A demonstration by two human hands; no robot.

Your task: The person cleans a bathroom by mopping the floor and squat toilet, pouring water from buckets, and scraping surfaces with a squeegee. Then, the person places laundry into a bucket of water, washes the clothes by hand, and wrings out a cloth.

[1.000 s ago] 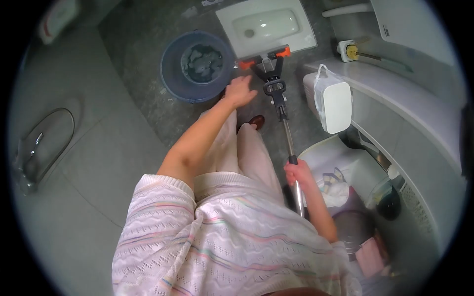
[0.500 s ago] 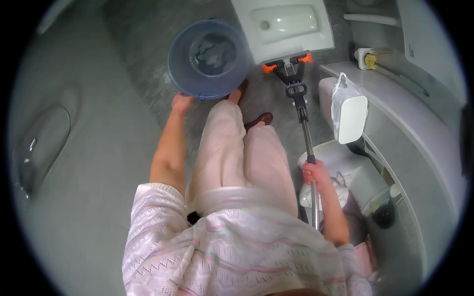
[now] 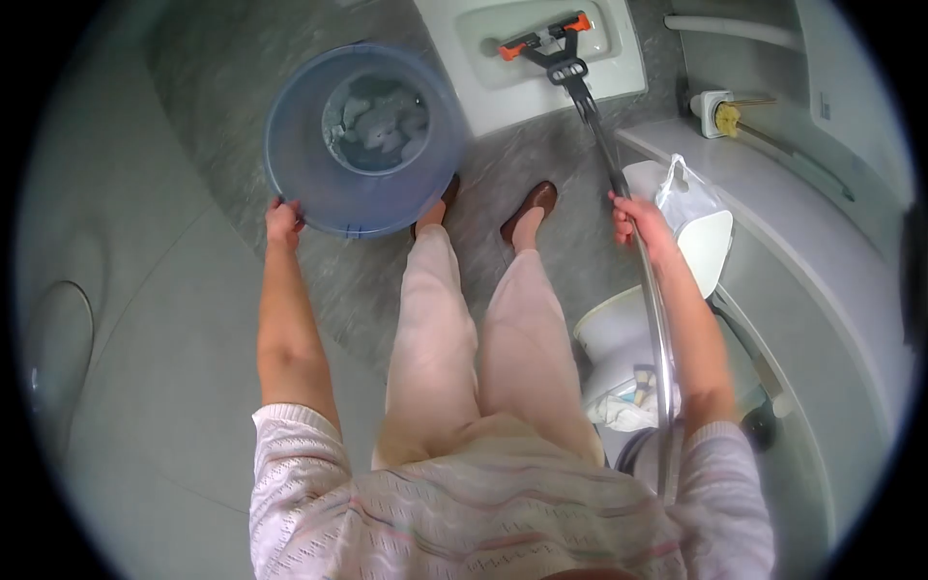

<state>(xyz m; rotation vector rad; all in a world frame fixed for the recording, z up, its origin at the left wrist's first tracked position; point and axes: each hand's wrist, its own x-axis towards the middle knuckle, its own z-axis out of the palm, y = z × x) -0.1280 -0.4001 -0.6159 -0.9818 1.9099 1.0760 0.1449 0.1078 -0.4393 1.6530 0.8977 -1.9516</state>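
Note:
My left hand (image 3: 283,221) is closed on the near-left rim of a translucent blue bucket (image 3: 300,184). Water (image 3: 382,130) with greyish-white suds or soaked cloth sits in the bottom; I cannot tell which. My right hand (image 3: 640,224) has its fingers around the metal pole of a mop (image 3: 659,319). At the far end, the mop's black head with orange end clips (image 3: 546,39) is over the white squat toilet (image 3: 522,119). Whether the head touches the basin is unclear.
My brown shoes (image 3: 530,208) stand on the grey marbled floor (image 3: 358,290). To the right are a white bin (image 3: 623,333) with crumpled things inside, a white container with a plastic bag (image 3: 704,246), and a ledge (image 3: 667,135) bearing a toilet brush holder (image 3: 713,114). A hose (image 3: 90,319) hangs at left.
The mop head has moved forward from the floor edge to over the squat toilet, and my right hand has moved forward with the pole. The bucket and left hand appear lower and further left.

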